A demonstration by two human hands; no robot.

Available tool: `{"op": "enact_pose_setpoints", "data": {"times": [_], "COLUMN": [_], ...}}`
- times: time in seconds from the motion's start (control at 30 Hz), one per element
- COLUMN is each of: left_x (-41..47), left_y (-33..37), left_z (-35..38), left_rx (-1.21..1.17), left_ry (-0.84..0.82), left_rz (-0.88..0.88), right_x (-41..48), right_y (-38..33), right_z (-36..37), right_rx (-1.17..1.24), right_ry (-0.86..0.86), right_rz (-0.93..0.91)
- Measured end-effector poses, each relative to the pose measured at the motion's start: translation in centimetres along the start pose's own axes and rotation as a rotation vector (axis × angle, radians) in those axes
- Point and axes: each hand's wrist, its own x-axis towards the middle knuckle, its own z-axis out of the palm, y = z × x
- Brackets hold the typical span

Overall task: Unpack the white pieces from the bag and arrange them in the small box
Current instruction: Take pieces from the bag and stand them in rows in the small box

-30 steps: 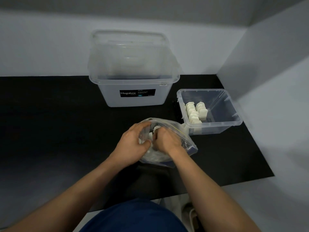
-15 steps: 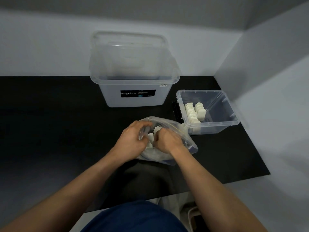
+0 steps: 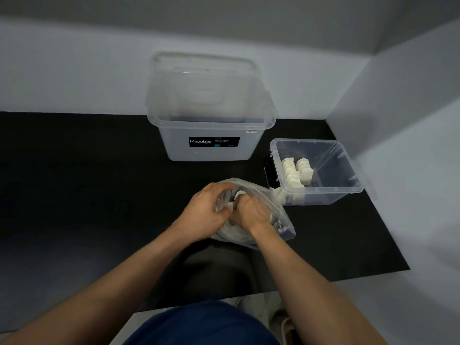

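White pieces [image 3: 297, 173] stand in two short rows against the left wall of the small box [image 3: 321, 198], which sits at the right of the desk [image 3: 87, 183]. More of them show pale through the clear bag [image 3: 276, 220], which lies just in front of that box, mouth open upward. The left hand [image 3: 201, 215] has its grip curled on the near edge of the bag's mouth. The right hand [image 3: 254, 212] reaches inside; its fingers are hidden, so its grip cannot be told. Behind stands a large box [image 3: 211, 150] labelled Megabox.
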Motion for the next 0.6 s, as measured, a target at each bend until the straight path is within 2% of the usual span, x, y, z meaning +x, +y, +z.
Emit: {"op": "enact_pose_setpoints", "data": {"times": [0.17, 0.4, 0.6], "left_x": [0.2, 0.4, 0.6], "left_y": [0.1, 0.1, 0.3], "left_z": [-0.1, -0.2, -0.4], "left_rx": [0.003, -0.004, -0.02], "left_ry": [-0.002, -0.005, 0.01], "left_rz": [-0.002, -0.011, -0.042], "right_x": [0.0, 0.4, 0.1], "right_y": [-0.2, -0.6, -0.1], "right_z": [0.3, -1.1, -2.2], "right_rx": [0.055, -0.05, 0.015], "right_ry": [-0.022, -0.111, -0.079], "right_rz": [-0.003, -0.237, -0.245]}}
